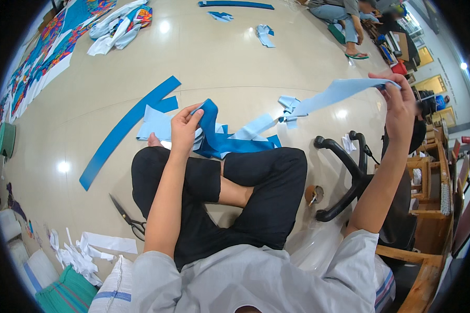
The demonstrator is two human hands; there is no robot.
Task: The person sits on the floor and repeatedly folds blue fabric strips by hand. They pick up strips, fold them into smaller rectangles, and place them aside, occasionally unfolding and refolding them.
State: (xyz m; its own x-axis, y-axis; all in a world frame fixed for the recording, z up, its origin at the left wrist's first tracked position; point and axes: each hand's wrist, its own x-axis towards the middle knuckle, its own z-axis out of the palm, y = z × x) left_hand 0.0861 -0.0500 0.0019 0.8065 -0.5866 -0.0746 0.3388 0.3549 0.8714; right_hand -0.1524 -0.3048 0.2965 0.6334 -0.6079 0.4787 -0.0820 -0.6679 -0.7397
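Observation:
Between thumb and fingers, my left hand [187, 127] pinches the end of a dark blue fabric strip [239, 146], which trails down in front of my crossed legs. Out to the right, my raised right hand [397, 99] grips the end of a light blue fabric strip [338, 92]. That strip stretches down leftward to a crumpled light blue bundle [289, 105] on the floor. More light blue cloth [156, 123] lies by my foot. A long dark blue strip [127, 135] curves across the tiles to the left. Tailor's scissors [127, 218] rest beside my left knee, blades apart.
A black chair base [350, 176] and a small brown pot [314, 194] stand to my right. White scraps [78, 254] and woven sacks [111, 287] lie at lower left. Patterned fabric [51, 51] spreads at upper left. Another person [340, 23] sits at upper right.

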